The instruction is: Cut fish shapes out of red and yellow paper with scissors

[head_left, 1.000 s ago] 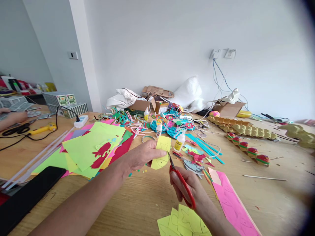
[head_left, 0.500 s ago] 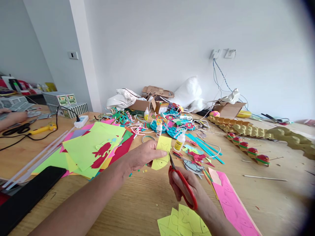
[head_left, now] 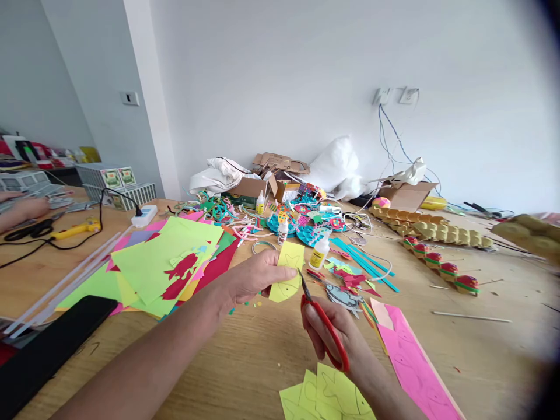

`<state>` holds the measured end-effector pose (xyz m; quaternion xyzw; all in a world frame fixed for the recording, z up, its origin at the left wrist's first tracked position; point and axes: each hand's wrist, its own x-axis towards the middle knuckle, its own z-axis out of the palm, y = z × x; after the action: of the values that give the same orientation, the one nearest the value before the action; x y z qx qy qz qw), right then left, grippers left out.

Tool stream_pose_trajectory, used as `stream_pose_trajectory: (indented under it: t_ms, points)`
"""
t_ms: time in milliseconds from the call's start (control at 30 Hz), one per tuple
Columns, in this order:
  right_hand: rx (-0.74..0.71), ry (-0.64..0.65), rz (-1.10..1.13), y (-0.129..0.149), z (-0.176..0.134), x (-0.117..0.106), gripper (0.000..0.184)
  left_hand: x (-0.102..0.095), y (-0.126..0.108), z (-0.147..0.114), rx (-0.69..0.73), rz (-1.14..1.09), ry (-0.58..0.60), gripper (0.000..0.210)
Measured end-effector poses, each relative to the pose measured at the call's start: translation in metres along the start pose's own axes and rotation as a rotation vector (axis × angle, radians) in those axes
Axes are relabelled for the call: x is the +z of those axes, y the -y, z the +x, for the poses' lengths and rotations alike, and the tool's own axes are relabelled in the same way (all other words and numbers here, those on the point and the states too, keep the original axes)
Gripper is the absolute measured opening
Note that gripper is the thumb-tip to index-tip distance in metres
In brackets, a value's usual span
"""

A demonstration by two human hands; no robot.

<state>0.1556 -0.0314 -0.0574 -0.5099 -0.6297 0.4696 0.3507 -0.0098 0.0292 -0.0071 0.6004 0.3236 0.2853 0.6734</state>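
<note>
Yellow paper slip (head_left: 289, 288), fish-outlined, toward 6 o'clock: pinched in left grip (head_left: 257, 274), practically unmoved. Toward 5 o'clock, red scissors (head_left: 329, 326) clamped in right grip (head_left: 345, 324): nudged slightly leftward since half a second ago, at slip's right edge. Looks barely advanced as a cut.

A square-edged column (head_left: 96, 76) anchors the room, its front face bluish grey and its narrow right side noticeably brighter, nearly white. Left of the column, a darker grey wall (head_left: 26, 70) stands set back. To its right stretches a broad, plain back wall (head_left: 271, 76) in pale blue-grey. A small switch plate (head_left: 129, 98) sits close to the column's front edge; well to the column's right, two white sockets (head_left: 408, 95) trail thin bluish cables (head_left: 388, 125). Below the column, a light wood-grained bench (head_left: 245, 356) spreads rightward and forward under soft, even light.
</note>
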Motion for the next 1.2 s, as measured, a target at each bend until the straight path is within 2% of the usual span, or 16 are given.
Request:
stream_pose_trajectory:
  t_ms: [633,867,1200]
  points:
    - [0.024,-0.009,-0.033,-0.0029,0.0005,0.0006,0.044,0.0023,-0.0068,-0.0037,-0.036,0.011,-0.018,0.033]
    - [-0.015,-0.008,-0.056,0.0006,0.0007,-0.0006,0.040,0.0024,-0.0064,-0.0031,-0.048,0.009,0.015,0.025]
    - [0.016,-0.007,-0.035,-0.0056,0.0015,0.0013,0.041,-0.0015,-0.0028,-0.0021,-0.044,-0.015,0.042,0.027]
